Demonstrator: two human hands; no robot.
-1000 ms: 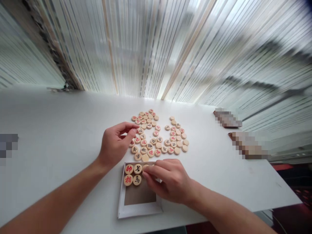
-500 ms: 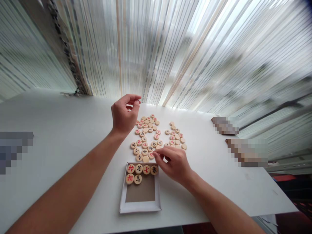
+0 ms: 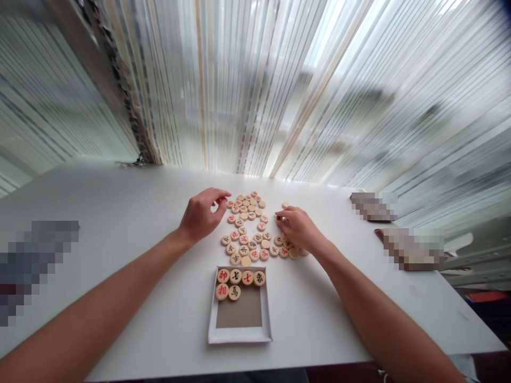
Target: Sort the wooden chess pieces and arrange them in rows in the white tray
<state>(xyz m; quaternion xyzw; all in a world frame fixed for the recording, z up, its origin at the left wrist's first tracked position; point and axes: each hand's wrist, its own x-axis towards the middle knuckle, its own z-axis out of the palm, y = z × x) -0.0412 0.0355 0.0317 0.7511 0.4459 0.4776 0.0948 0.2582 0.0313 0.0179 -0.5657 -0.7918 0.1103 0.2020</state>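
Note:
My left hand (image 3: pixel 204 213) hovers at the left edge of the far group of xiangqi pieces (image 3: pixel 246 202). Its fingers are loosely curved, thumb and forefinger slightly apart, and I see nothing held in them. Over on the right, my right hand (image 3: pixel 297 226) has its thumb and fingertips closed on a xiangqi piece (image 3: pixel 278 218), mostly hidden with only a dark bit showing. A shallow white box (image 3: pixel 239 336) stands nearer me. Inside it, a row along the far wall includes a red-marked piece (image 3: pixel 223 275), and two pieces sit below at the left, one black-marked (image 3: pixel 234 292).
More round wooden pieces (image 3: pixel 254 255), some face up and some blank side up, lie loose beyond the box on the white table (image 3: pixel 151 298). Blurred-out objects lie at the left (image 3: pixel 35 266) and right (image 3: pixel 411 250). A striped string curtain (image 3: pixel 223 90) hangs behind the table.
My right hand has moved away from the box, out to the pieces on the right, and closed on one. My left hand has come down beside the far pieces. The view has shifted slightly.

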